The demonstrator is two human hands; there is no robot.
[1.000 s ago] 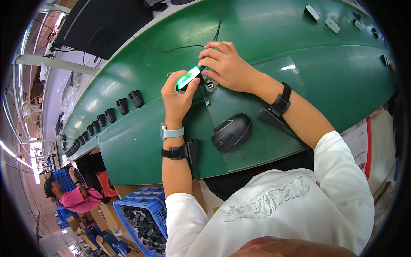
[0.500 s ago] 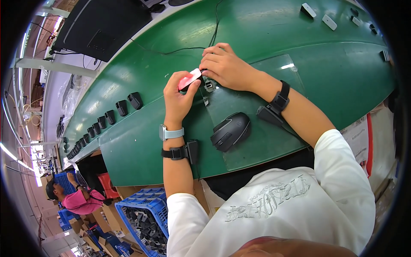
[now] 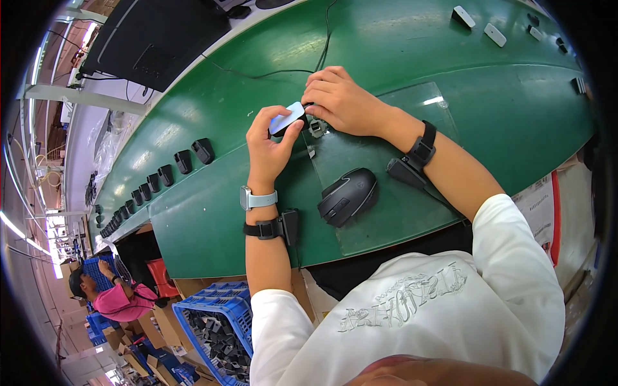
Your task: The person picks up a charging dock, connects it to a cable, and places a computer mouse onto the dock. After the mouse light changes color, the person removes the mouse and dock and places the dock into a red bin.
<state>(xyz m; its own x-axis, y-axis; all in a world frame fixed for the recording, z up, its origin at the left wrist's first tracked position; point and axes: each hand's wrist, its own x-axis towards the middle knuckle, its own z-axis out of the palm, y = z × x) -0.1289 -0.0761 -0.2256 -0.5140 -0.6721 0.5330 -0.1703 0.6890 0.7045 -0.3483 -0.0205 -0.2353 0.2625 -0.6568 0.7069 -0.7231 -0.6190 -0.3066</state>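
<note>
Workbench: green top [image 3: 399, 48], curves through the view; dark cable [image 3: 326, 42] runs over it to near the right hand
Shirt: white [image 3: 399, 341], raised tone-on-tone lettering on chest, stylised
Monitor: black [image 3: 158, 42], back side showing, upper left, behind the bench
Crate: blue plastic [image 3: 242, 321], below the bench edge; heaped with black plastic parts [image 3: 222, 341], individual shapes hard to tell
Cardboard boxes: stacked [image 3: 148, 329] left of crate, some flaps open; contents too small to tell
Printed sheet: white with red edge [image 3: 539, 209], right side, print too small to read
Left hand: [image 3: 268, 145] narrow, holding the device between thumb and fingers
Right hand: [image 3: 344, 104] fingers bent close together at the device's far right end; cannot tell whether they pinch anything
Mouse: black [image 3: 349, 196], on the bench between the forearms, well apart from both hands
Black housings: [image 3: 203, 151] spaced in a line along the left of the bench
Device: black body, white top, pale bluish glow [image 3: 291, 118]; in left hand's grip, tilted, just left of right fingertips
Connector: small, metal-coloured [image 3: 316, 128], just below right fingers, apart from mouse
</note>
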